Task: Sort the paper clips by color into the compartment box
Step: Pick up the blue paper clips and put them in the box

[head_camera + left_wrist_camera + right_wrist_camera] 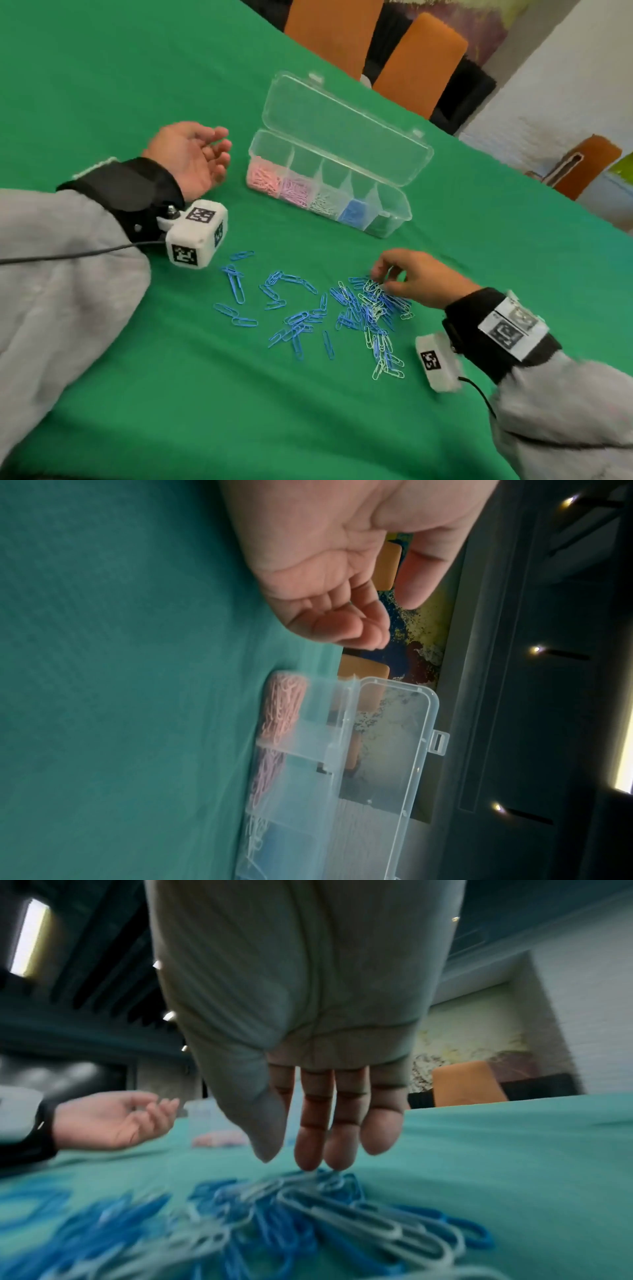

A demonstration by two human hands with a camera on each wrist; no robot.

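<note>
The compartment box point(394, 219) sits lid-open at frame centre, well in from the green tabletop point(102, 85) edge at upper right. The left hand point(191, 157) lies palm-up beside it, fingers loose, holding nothing. Below, the right hand point(414, 277) dips its fingertips point(308, 1161) into the blue-and-white paper clips point(342, 315) — whether it has pinched one, I cannot tell.
</note>
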